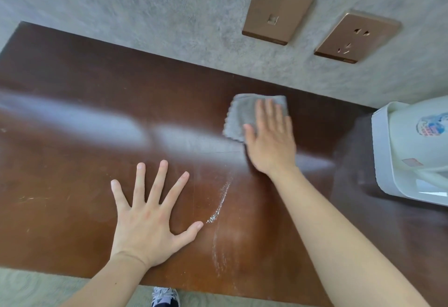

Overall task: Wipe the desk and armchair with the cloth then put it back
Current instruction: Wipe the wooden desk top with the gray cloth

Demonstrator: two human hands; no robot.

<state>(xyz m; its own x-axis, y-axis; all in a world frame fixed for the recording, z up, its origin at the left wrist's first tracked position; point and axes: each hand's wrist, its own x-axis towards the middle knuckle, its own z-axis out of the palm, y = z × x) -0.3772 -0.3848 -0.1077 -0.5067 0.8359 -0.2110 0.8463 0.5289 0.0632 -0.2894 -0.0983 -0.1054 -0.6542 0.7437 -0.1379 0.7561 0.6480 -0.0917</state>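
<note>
**Flat hand presses cloth on far side of table**

The white plastic appliance (412, 151) at right is cut off by the frame edge. The right hand (270, 137) lies flat, fingers together, pressing the grey folded microfibre cloth (238, 117) onto the glossy dark brown wooden table (72, 103). The left hand (148, 214) rests nearer, fingers spread wide, palm down.

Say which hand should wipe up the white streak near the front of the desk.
Right. The right hand already presses flat on the cloth, just behind the streak. The left hand lies spread and empty on the desk.
</note>
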